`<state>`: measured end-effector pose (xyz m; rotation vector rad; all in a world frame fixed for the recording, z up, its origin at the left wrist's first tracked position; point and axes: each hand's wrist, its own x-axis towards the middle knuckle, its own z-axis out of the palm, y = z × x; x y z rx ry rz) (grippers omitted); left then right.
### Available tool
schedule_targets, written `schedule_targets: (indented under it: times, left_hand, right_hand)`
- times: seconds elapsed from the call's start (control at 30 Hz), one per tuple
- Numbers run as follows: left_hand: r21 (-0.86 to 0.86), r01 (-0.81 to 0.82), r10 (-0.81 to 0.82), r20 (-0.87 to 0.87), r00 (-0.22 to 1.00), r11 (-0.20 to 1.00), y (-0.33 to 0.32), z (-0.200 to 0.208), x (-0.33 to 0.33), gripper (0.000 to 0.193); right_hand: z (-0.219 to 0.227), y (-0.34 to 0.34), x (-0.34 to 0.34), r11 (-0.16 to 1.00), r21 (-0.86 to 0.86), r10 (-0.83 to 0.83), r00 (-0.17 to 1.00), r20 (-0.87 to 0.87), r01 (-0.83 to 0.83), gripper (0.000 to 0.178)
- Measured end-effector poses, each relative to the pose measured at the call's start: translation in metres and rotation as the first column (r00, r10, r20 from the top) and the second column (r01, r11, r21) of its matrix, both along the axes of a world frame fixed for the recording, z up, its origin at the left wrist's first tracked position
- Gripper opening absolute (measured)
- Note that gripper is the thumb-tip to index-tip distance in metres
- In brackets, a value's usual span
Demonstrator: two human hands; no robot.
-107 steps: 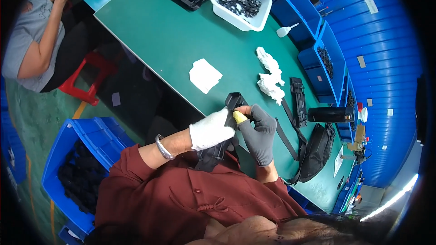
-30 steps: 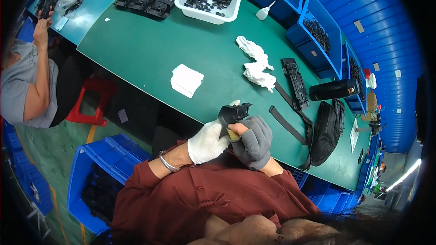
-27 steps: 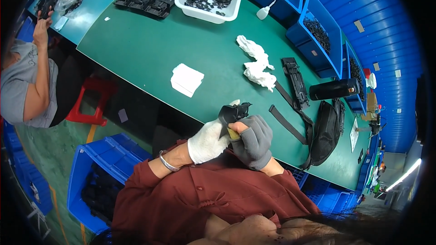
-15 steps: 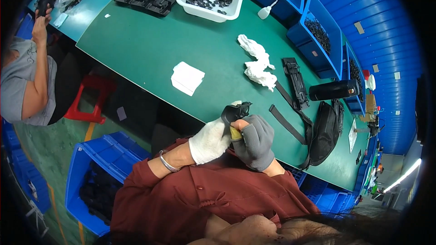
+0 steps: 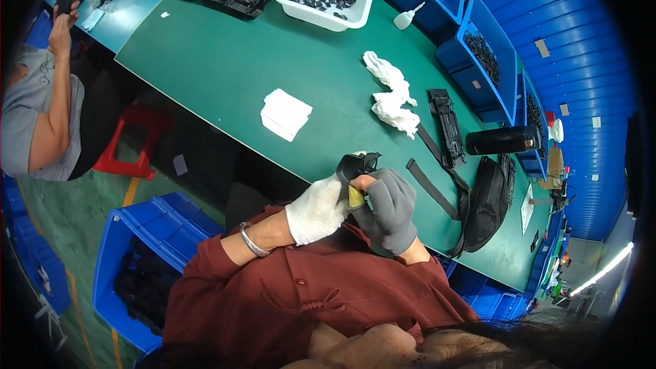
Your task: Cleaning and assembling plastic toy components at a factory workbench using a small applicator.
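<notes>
Close to my chest, at the table's near edge, both hands meet around a small black plastic part (image 5: 357,165). My left hand (image 5: 318,210), in a white glove with a metal bangle at the wrist, is closed around its lower side. My right hand (image 5: 391,210), in a grey glove with a bare fingertip showing, is curled closed against the part. A small yellow piece (image 5: 356,197) shows between the two hands. Whether it is a tool or a finger covering, I cannot tell. The right fingers' inner side is hidden.
On the green table (image 5: 219,75) lie white paper (image 5: 285,115), crumpled white cloth (image 5: 393,99), a black tray-like part (image 5: 447,126), a black bag (image 5: 486,205) and a black bottle (image 5: 502,140). A white tub (image 5: 324,19) holds black pieces. A co-worker (image 5: 48,109) sits left.
The whole view has shifted slightly, with the table's things a little further right. My hands stay together on the black part, their grip nearly the same.
</notes>
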<state>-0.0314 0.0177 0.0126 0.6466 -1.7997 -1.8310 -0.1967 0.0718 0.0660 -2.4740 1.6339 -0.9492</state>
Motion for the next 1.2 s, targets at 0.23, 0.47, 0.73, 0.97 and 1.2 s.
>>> schedule_targets:
  times: [0.23, 0.47, 0.73, 0.97, 1.2]
  left_hand:
    - [-0.086, 0.012, -0.018, -0.069, 0.997, 0.996, -0.003, -0.003, -0.001, 0.035]
    - [-0.101, 0.014, -0.018, -0.045, 0.999, 0.995, -0.004, -0.004, -0.001, 0.032]
    - [-0.016, -0.006, 0.005, -0.042, 0.999, 1.000, -0.006, 0.000, 0.000, 0.032]
    - [-0.048, -0.054, 0.050, -0.071, 0.996, 0.997, -0.006, -0.003, -0.002, 0.032]
    - [-0.014, 0.016, -0.017, -0.041, 0.999, 1.000, -0.007, -0.003, -0.001, 0.039]
  right_hand:
    - [0.000, -0.004, -0.003, 0.999, 0.029, 0.018, 0.999, -0.038, -0.017, 0.052]
    - [-0.002, -0.008, -0.004, 1.000, -0.003, 0.030, 0.998, -0.053, -0.030, 0.051]
    - [0.001, -0.014, -0.002, 0.999, -0.016, 0.043, 0.999, -0.026, -0.043, 0.027]
    - [0.006, -0.015, -0.004, 0.998, 0.045, 0.056, 0.997, -0.048, -0.054, 0.035]
    - [0.007, -0.015, -0.005, 0.995, 0.082, 0.061, 0.997, -0.050, -0.057, 0.043]
